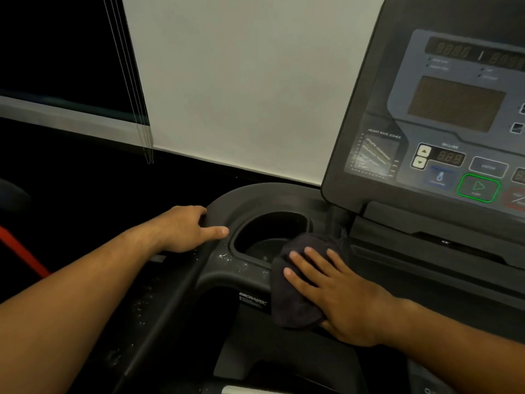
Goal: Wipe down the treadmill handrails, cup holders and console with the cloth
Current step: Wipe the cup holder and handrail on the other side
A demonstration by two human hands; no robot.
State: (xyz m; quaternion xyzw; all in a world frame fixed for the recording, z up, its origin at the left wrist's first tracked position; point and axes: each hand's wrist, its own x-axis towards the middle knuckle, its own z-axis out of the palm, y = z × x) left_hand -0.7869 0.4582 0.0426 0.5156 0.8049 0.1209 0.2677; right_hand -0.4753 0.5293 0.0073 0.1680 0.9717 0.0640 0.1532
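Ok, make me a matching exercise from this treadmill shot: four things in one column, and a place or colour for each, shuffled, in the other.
1 cloth
2 left hand
3 play button
4 cup holder

A outlined in green
B resting left of the cup holder
C pressed under the right hand
D recess between both hands

Pairs: 1-C, 2-B, 3-A, 4-D
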